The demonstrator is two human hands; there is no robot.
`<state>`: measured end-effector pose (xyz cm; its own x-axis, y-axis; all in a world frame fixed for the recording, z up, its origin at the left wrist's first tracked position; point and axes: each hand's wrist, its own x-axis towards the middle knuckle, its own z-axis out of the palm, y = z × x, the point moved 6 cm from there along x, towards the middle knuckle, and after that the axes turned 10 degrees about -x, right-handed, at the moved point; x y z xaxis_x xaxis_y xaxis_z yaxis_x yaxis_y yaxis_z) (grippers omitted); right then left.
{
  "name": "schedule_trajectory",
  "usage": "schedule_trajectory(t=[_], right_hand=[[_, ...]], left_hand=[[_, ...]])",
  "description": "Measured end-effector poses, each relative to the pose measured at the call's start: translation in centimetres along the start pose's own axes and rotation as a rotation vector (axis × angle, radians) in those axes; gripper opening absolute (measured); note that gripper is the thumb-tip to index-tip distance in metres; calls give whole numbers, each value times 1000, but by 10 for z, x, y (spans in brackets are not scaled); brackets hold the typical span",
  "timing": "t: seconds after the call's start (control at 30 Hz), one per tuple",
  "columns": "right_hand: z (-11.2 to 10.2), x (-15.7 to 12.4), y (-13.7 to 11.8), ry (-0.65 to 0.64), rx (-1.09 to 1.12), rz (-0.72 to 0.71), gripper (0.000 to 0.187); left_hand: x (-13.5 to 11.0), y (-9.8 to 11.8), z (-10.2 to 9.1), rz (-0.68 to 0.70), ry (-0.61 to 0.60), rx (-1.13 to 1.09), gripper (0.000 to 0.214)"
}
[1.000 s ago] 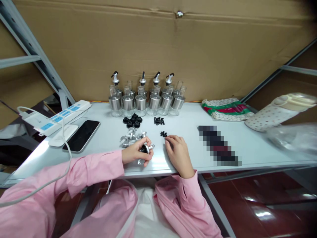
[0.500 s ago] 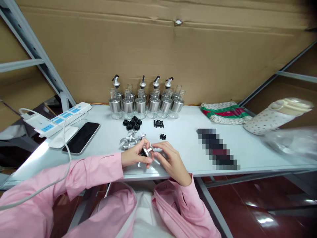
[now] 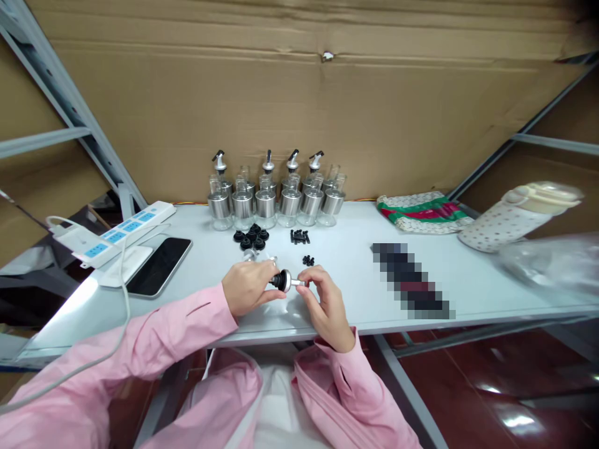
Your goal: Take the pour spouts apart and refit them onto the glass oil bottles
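Between my hands lies a bottle pourer [image 3: 286, 281], a silver spout with a ribbed black stopper, held sideways over the table's front part. My left hand [image 3: 249, 286] grips its black stopper end. The fingertips of my right hand [image 3: 324, 304] pinch the tip of the silver spout. Behind my left hand, silver spout pieces [image 3: 253, 255] show only in part. Just beyond are black ribbed stoppers [image 3: 251, 236] in a heap, small black levers [image 3: 299, 236] and tiny black caps [image 3: 308, 260].
Glass bottles with steel sleeves [image 3: 289, 202] stand in rows at the back, some topped with pourers. A power strip [image 3: 135, 227] and a phone [image 3: 160, 267] lie left. On the right are a patterned cloth pouch [image 3: 423, 212], a dotted flask [image 3: 508, 221] and a plastic bag [image 3: 552, 265].
The pourer has turned level, its spout now pointing right and its black stopper in view. My left hand has rolled over, back upward, and my right fingers have closed on the spout tip.
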<state>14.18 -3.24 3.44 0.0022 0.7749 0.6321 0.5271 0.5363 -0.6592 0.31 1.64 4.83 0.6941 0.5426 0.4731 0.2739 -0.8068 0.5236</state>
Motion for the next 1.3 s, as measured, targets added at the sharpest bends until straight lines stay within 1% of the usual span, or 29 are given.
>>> schedule_trajectory(t=[0.07, 0.13, 0.17, 0.23, 0.27, 0.33, 0.4, 0.47, 0.53, 0.57, 0.63, 0.73, 0.8, 0.87, 0.93, 1.0, 1.07, 1.1, 1.17, 1.2, 1.23, 1.3], right_hand=[[-1, 2, -3, 29, -10, -37, 3], [0, 5, -5, 31, -25, -32, 3], [0, 6, -4, 23, -25, -4, 5], [3, 8, -1, -5, 24, 106, 13], [6, 7, 1, -40, 76, 176, 16], [16, 5, 5, -150, 211, 297, 25], [28, 1, 6, -283, 351, 380, 35], [37, -3, 6, -369, 505, 445, 39], [42, -7, 7, -378, 653, 510, 37], [43, -8, 7, -359, 701, 534, 36], [43, -10, 8, -301, 711, 554, 35], [37, -8, 6, -244, 582, 503, 33], [30, -6, 4, -218, 435, 442, 31], [21, -2, 1, -182, 240, 361, 28], [13, 2, -5, -130, 40, 245, 25], [6, 5, -14, -66, -140, 100, 23], [3, 6, -21, -4, -293, -29, 20], [2, 6, -23, 21, -350, -71, 18], [3, 5, -23, 41, -379, -90, 18], [4, 4, -21, 35, -339, -64, 19], [5, 3, -17, 11, -267, -14, 21], [12, 2, -6, -80, -62, 136, 27]], left_hand=[[4, 3, -4, 89, -23, 71, 58], [6, 4, -8, 133, -16, 112, 58], [6, 4, -10, 134, -2, 122, 57], [8, 3, -12, 133, 10, 132, 56], [8, 3, -11, 144, -1, 136, 56], [9, 5, -7, 192, -55, 129, 57], [8, 5, -3, 232, -108, 98, 57], [8, 4, -1, 227, -133, 61, 57], [8, 1, -1, 203, -131, 46, 54], [8, 0, -2, 196, -122, 47, 52], [9, 0, -3, 196, -95, 63, 47], [11, 2, -5, 211, -53, 107, 40], [13, 2, -6, 186, -40, 114, 37], [14, 0, -5, 145, -35, 99, 36], [14, -1, -5, 129, -27, 83, 36], [13, -1, -6, 140, -12, 69, 38], [11, -1, -7, 152, 0, 65, 39], [9, -2, -7, 155, 2, 73, 39], [7, -3, -7, 158, 9, 110, 38], [7, -3, -7, 161, 13, 133, 37], [6, -3, -6, 162, 15, 151, 37], [7, -3, -4, 159, 11, 156, 38]])
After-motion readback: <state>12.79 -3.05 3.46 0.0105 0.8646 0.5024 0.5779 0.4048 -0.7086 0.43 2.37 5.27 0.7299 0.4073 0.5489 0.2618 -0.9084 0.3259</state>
